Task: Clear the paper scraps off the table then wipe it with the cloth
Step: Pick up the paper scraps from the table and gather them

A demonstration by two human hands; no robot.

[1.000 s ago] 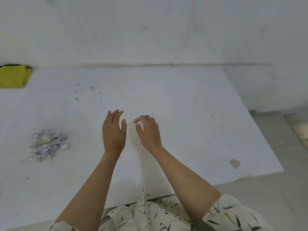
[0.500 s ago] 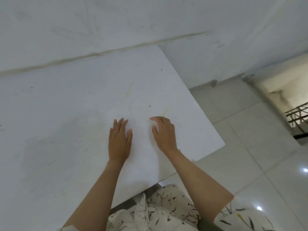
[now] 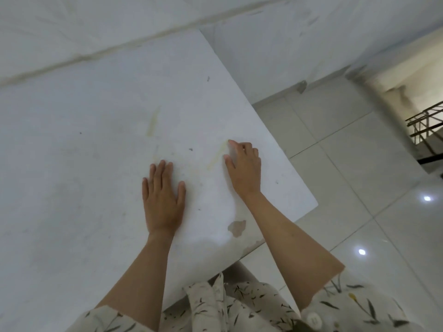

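Paper scraps: none show in this view, nor does the cloth; where either lies cannot be told from here.
Table (image 3: 96,164): white and worn, its near right corner just right of the right forearm, its far edge meeting a pale wall.
Left hand (image 3: 163,200): flat on the tabletop, fingers straight and close together, holding nothing.
Right hand (image 3: 244,168): just right of the left one and slightly farther out, knuckles up, fingers loosely bent with the fingertips (image 3: 231,142) touching the surface (nothing visible between them, though a very small bit could be hidden).
Progress: judging by this patch alone, no scraps remain around the hands; the wiping looks undone.
What is left: a yellowish streak (image 3: 153,121) lies beyond the left hand, another streak (image 3: 217,156) sits between the hands by the right thumb, and a brown chipped patch (image 3: 237,227) shows between the wrists near the table edge. Small dark specks dot the top.
Room: glossy pale floor tiles (image 3: 359,164) right of the right hand, with light reflections; a metal rack (image 3: 426,125) stands at the far right.
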